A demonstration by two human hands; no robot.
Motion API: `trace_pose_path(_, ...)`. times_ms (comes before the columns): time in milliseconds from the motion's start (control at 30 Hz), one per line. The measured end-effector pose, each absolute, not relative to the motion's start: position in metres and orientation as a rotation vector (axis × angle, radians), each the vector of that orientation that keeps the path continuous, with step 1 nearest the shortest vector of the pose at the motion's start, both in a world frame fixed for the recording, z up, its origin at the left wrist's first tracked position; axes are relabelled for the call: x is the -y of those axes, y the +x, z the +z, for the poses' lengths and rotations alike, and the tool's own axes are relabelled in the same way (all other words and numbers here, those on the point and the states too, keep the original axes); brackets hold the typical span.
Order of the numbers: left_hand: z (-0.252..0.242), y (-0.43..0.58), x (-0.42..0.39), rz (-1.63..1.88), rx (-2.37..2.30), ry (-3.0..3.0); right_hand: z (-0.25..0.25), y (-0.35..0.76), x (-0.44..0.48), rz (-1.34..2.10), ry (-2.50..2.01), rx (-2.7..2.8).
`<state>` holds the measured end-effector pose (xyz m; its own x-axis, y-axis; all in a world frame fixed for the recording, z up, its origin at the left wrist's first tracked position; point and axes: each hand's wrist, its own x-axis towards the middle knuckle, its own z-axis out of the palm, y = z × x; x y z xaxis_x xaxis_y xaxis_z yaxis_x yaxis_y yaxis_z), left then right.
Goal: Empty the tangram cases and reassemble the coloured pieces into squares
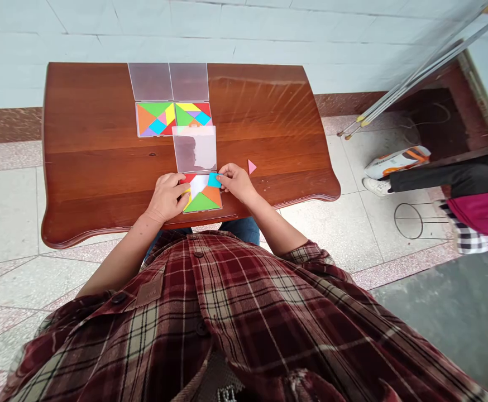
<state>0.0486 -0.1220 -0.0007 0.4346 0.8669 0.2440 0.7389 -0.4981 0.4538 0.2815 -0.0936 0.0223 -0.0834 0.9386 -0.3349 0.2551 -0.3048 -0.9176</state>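
In front of me on the table lies an opened tangram case (203, 211) with its clear lid (195, 149) folded away from me. Inside it are a green triangle (202, 203), an orange triangle (213, 195), a red piece (189, 178) and a partly covered yellow piece (187, 199). My left hand (167, 197) rests at the case's left side, fingers apart and touching the yellow and red pieces. Between the thumb and fingers of my right hand (236, 181) is a blue square piece (214, 180), held over the upper right corner. A pink triangle (251, 167) lies on the wood to the right.
Two filled tangram cases (156, 119) with raised clear lids stand side by side farther back on the brown wooden table (93, 167). A tiled wall (269, 39) runs behind it. To the right are crutches (378, 106), a bag (398, 162) and another person's leg (428, 176).
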Motion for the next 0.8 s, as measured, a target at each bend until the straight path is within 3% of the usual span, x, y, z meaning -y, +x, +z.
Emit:
trace_pose_path(400, -0.005, 0.046, 0.119, 0.718, -1.366, 2.442, 0.023, 0.249, 0.106, 1.522, -1.406, 1.342)
trace_pose_path(800, -0.011, 0.044, 0.116, 0.901, -1.621, 2.209, 0.019, 0.252, 0.087, 1.429, -1.652, 1.396)
